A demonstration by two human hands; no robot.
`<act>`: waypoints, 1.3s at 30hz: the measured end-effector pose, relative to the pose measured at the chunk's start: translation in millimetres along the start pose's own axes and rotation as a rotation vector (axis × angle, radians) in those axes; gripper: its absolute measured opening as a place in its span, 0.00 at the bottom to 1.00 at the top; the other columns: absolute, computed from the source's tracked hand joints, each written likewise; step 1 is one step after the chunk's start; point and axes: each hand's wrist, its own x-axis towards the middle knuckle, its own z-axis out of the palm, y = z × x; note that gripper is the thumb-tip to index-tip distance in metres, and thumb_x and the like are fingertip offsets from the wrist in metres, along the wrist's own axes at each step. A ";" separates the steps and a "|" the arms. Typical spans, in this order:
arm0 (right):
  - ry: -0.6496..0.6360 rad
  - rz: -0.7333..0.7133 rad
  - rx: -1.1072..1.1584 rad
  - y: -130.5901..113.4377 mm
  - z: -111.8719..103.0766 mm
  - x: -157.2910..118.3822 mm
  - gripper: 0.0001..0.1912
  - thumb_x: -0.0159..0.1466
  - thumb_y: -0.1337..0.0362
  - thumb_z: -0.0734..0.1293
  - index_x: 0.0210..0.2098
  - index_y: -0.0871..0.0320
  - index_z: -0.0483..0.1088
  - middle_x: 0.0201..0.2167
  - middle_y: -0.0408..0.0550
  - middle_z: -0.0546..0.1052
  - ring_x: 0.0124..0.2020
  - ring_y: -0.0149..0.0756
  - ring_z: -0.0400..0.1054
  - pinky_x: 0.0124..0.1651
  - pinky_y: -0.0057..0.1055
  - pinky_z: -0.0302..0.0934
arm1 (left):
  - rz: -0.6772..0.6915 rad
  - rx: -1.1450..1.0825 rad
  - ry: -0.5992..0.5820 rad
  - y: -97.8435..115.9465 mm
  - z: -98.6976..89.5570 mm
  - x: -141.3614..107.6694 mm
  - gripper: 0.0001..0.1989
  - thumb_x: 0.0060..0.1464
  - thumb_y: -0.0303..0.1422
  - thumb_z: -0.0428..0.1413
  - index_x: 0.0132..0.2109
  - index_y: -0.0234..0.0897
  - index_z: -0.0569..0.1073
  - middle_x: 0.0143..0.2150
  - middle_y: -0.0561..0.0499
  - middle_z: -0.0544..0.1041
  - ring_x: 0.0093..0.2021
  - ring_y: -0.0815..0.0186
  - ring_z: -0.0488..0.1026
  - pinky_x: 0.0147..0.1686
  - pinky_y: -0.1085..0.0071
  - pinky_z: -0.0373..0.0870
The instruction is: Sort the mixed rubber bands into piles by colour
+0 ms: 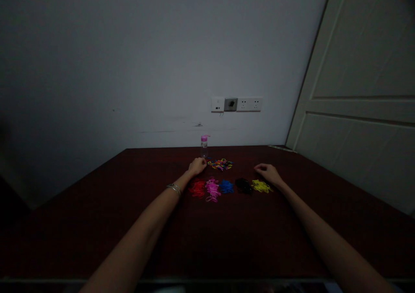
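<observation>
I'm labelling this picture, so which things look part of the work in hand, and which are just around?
Likely in use: heaped small mixed-colour loops by the left hand; separate piles of red loops, pink loops, blue loops, black loops, yellow loops.

Likely just around: clear bottle with pink lid, role uncertain; white wall sockets; pale panelled door.

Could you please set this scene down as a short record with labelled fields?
Surface: dark reddish-brown tabletop
Front row, left to right: red band pile, pink band pile, blue band pile, black band pile, yellow band pile
Behind row: multicoloured band pile
Container: clear bottle with pink cap, upright
Left hand: beside the multicoloured pile; grasp unclear
Right hand: near the yellow pile; grasp unclear
Left wrist: silvery bracelet
</observation>
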 end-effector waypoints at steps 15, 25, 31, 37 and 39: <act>-0.005 -0.022 -0.017 6.4 2.9 4.5 0.11 0.52 0.62 0.62 0.30 0.59 0.74 0.31 0.49 0.78 0.35 0.39 0.71 0.39 0.30 0.61 | 0.052 -0.207 0.052 -7.6 2.6 14.3 0.11 0.44 0.30 0.53 0.33 0.30 0.77 0.27 0.50 0.74 0.27 0.70 0.68 0.30 0.76 0.62; 0.004 -0.014 -0.012 2.7 2.3 4.0 0.11 0.51 0.64 0.62 0.30 0.59 0.75 0.31 0.50 0.78 0.35 0.40 0.71 0.39 0.30 0.62 | 0.116 -0.412 -0.078 32.0 2.2 10.3 0.11 0.41 0.31 0.55 0.32 0.28 0.77 0.24 0.51 0.73 0.25 0.71 0.66 0.27 0.77 0.61; -0.003 -0.020 -0.002 3.2 1.4 3.3 0.11 0.51 0.64 0.62 0.30 0.59 0.74 0.32 0.50 0.78 0.36 0.39 0.71 0.40 0.30 0.61 | 0.366 -0.355 -0.310 86.7 22.0 2.3 0.09 0.41 0.29 0.55 0.31 0.29 0.77 0.22 0.53 0.71 0.23 0.74 0.63 0.25 0.78 0.58; 0.000 -0.005 0.011 3.9 3.0 2.8 0.11 0.51 0.63 0.62 0.30 0.59 0.75 0.31 0.50 0.78 0.34 0.38 0.71 0.40 0.30 0.62 | 0.433 -0.332 -0.419 105.7 28.1 -2.3 0.10 0.42 0.31 0.56 0.33 0.32 0.78 0.22 0.54 0.72 0.23 0.74 0.63 0.26 0.79 0.59; 0.007 -0.006 0.018 4.1 3.5 2.7 0.11 0.51 0.63 0.62 0.30 0.59 0.75 0.31 0.49 0.78 0.34 0.38 0.71 0.40 0.30 0.62 | 0.416 -0.375 -0.420 103.1 25.5 -2.6 0.11 0.43 0.33 0.56 0.33 0.31 0.78 0.23 0.53 0.72 0.24 0.73 0.64 0.26 0.78 0.59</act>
